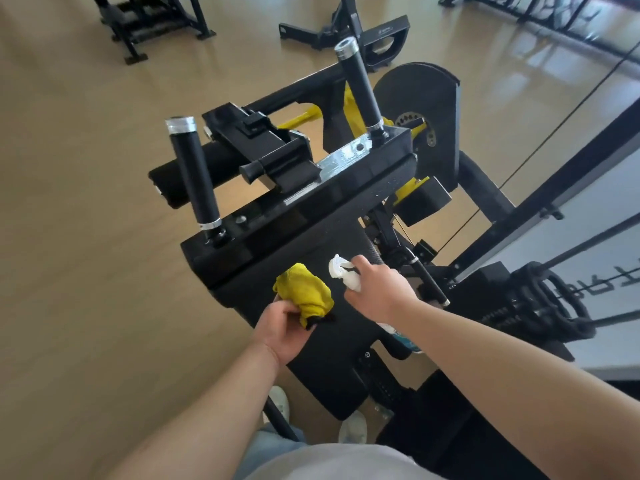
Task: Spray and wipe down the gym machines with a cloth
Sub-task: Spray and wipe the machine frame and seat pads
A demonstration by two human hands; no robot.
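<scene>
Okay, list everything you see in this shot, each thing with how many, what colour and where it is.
gym machine: one, black with yellow parts, centre
upright handles: two, black with silver ends, on the machine's top bar
pad: one, black, beneath both hands
cloth: one, yellow, bunched over the pad
spray bottle: one, white, over the pad
other machines: two, black, far across the floor
floor: one, tan, all around
shoes: two, white, bottom centre
left hand: grips the cloth
right hand: holds the spray bottle
</scene>
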